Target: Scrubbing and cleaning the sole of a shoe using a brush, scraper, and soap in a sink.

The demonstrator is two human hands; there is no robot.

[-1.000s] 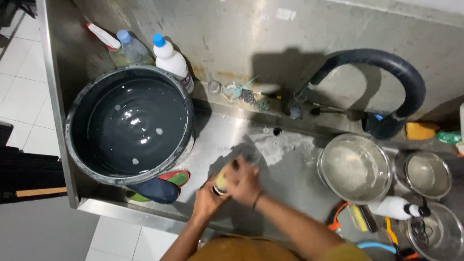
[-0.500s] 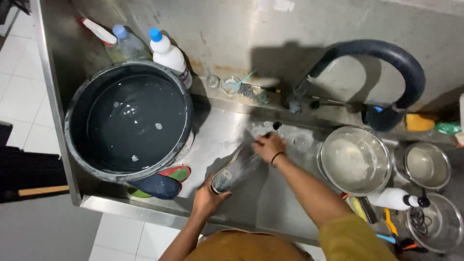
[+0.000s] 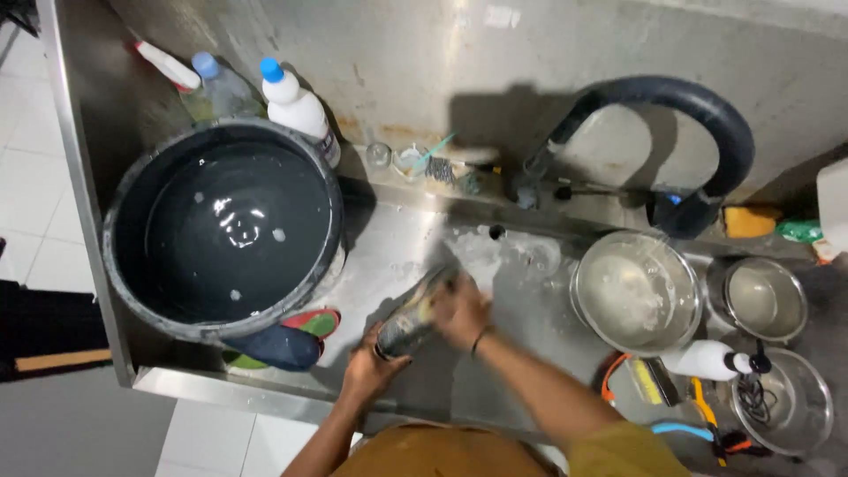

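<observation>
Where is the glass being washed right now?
In the head view, the glass lies tilted over the sink, low centre, between the left hand and right hand, right of the black tub.

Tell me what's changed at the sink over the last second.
The right hand, which had reached up the basin half a second ago, came back onto the glass. The left hand kept its hold on the glass's base. The black tub, bottles and steel bowls stayed put.
</observation>
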